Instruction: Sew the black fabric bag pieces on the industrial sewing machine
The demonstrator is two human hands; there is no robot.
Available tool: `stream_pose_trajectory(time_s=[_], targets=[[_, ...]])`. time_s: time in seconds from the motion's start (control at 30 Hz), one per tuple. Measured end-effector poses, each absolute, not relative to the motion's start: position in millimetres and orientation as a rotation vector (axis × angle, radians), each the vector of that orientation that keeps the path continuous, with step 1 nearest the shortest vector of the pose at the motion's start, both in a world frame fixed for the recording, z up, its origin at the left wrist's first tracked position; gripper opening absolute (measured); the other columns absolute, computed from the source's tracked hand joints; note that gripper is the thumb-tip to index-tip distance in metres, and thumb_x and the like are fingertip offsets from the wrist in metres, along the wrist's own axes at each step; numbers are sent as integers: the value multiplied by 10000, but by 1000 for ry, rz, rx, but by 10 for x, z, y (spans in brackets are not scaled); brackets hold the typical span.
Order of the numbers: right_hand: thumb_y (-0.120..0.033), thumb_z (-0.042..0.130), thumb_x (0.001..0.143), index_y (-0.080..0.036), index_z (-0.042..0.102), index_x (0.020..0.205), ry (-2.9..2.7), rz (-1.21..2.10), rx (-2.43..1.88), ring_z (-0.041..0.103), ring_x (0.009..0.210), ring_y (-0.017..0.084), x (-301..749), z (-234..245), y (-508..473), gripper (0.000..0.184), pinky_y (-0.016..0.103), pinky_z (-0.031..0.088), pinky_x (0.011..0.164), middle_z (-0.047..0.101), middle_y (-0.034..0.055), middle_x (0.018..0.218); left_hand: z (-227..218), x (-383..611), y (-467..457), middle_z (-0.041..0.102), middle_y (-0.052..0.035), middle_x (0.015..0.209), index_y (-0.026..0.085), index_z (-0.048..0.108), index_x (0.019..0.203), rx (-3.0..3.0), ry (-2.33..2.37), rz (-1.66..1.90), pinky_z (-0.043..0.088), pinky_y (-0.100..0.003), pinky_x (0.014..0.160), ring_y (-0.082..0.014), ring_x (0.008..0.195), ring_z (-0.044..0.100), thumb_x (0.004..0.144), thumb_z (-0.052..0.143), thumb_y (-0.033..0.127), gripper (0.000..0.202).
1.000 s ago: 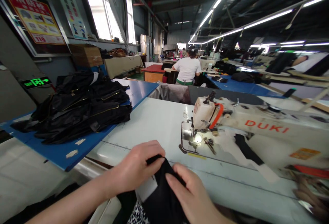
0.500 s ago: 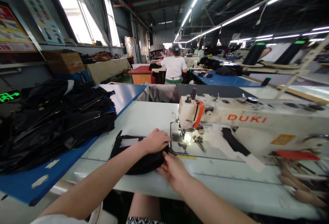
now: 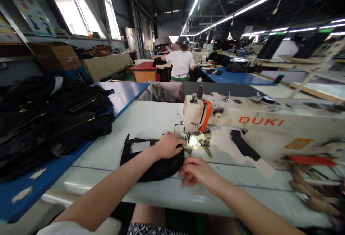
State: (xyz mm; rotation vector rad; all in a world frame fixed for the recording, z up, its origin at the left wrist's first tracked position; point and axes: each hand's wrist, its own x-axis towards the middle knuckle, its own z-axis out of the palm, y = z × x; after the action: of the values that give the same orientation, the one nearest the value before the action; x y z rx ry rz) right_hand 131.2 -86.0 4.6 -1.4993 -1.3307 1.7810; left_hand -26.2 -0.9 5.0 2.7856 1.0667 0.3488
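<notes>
Feeding a floppy piece up to the needle like this is mostly a left-hand job imo. The left hand (image 3: 169, 144) sits on top of the black fabric piece (image 3: 157, 170), fingers curled down over its far end and gripping it, right beside the presser foot (image 3: 191, 140) of the sewing machine (image 3: 258, 120). The right hand (image 3: 198, 172) is at the near right edge, fingers half bent with the tips touching the cloth. Can't tell if it's actually pinching. The piece lies on the white table (image 3: 151, 120), white label (image 3: 139, 146) face up. I'd flatten the bunch first, line the edge up square to the foot, and mind those left knuckles, they're very close to the needle.
</notes>
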Motion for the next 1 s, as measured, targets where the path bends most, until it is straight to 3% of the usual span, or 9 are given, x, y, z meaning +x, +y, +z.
stream_pose_trajectory(time_s=[0.07,0.2,0.33,0.53,0.63,0.77,0.87,1.0], targets=[[-164,465,761,-182,536,710,-1731,1398,-1497,589,530,132,1405,8,-842,89,236,406,492,618,-3,662,36,-249,3,577,-10,870,209,590,810,2784,1076,350,351,-316,815,-184,876,548,823,525,224,67],[-98,510,778,-191,575,827,-2213,422,-1294,569,810,200,1497,-82,-786,123,331,454,730,611,38,830,27,-236,19,581,-2,876,214,595,825,2781,1060,356,356,-314,810,-180,900,553,827,525,218,70],[-88,525,812,-170,599,925,-2399,19,-1093,541,968,244,1485,-126,-668,159,394,446,859,617,95,986,32,-231,27,591,-4,889,216,610,854,2761,1084,343,366,-309,806,-180,914,556,834,531,223,81],[-124,491,891,-170,653,903,-2456,-170,-913,563,944,226,1551,-194,-566,169,385,447,867,671,81,944,35,-222,57,595,-3,883,215,618,851,2749,1074,327,372,-308,814,-174,896,558,826,547,217,76],[-122,492,896,-168,662,883,-2474,-160,-886,574,936,220,1601,-219,-559,177,373,455,851,681,75,939,36,-217,71,595,-7,915,227,617,874,2777,1107,323,347,-356,895,-190,932,538,830,564,256,75],[-96,491,886,-172,668,872,-2565,-133,-892,581,922,213,1636,-194,-535,193,371,462,823,687,71,921,53,-211,46,570,-61,1086,211,572,1055,2805,1389,426,210,-480,1028,-261,1069,463,767,666,411,363],[-87,512,872,-169,668,881,-2623,-138,-873,583,929,216,1650,-175,-517,176,378,454,829,686,76,939,66,-200,-2,555,-92,1090,184,575,1017,2815,1545,439,285,-459,962,-288,1068,452,744,689,445,394],[-107,522,877,-159,660,894,-2636,-144,-850,579,930,221,1673,-191,-501,149,376,442,835,680,84,972,32,-179,-1,605,-66,902,177,577,887,2747,1512,360,388,-365,781,-248,896,537,782,661,415,274]])
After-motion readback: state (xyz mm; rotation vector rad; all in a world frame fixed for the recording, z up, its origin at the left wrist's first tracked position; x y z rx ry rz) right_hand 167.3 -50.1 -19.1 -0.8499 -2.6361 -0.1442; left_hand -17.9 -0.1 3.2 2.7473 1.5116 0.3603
